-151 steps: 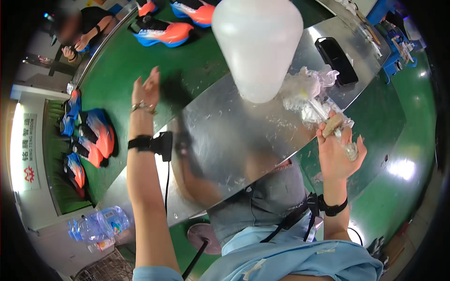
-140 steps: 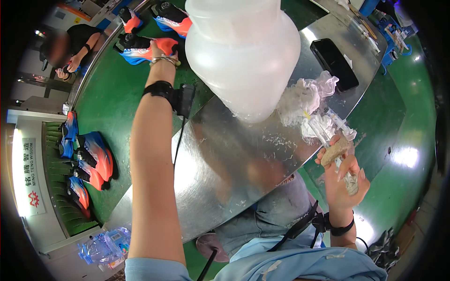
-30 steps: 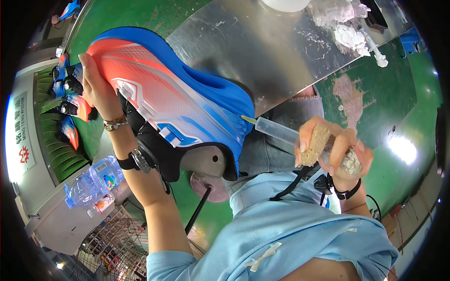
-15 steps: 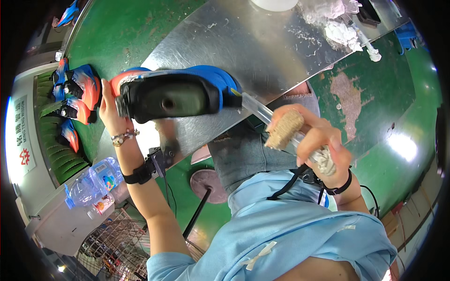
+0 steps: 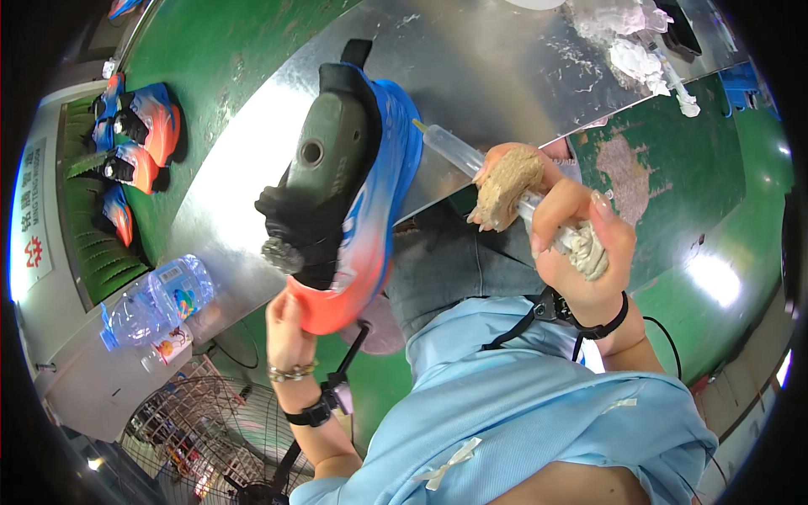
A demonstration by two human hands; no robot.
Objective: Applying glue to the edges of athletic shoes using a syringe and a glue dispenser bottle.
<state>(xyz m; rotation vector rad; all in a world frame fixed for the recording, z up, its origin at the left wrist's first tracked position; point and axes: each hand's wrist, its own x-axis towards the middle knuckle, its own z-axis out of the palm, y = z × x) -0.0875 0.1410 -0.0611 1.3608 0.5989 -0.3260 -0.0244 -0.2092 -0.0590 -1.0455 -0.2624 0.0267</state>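
Observation:
My left hand (image 5: 290, 332) is closed on the orange toe end of a blue-and-orange sports shoe (image 5: 394, 160), its fingers partly hidden by the shoe. A dark green shoe last (image 5: 335, 143) with a round hole fills the shoe's opening, and black laces lie bunched toward the toe. My right hand (image 5: 589, 227) is wrapped round a clear syringe (image 5: 454, 150) whose yellowish tip points at the blue side of the shoe, just apart from it. The same hand also holds a rough tan pad (image 5: 512, 185) and a crumpled whitish wad (image 5: 583, 248).
Under the shoe stretches a metal-topped bench (image 5: 471, 67). Several matching shoes (image 5: 151, 126) stand at the left by a green conveyor (image 5: 109, 244). Plastic bottles (image 5: 172, 295) lie at the lower left, above a wire fan guard (image 5: 210, 421). Crumpled white tissue (image 5: 635, 67) is at the far right.
The shoe has turned from lying crosswise to standing lengthwise, its toe now toward me. My left hand has moved right and nearer; the syringe tip has come away from the shoe's edge.

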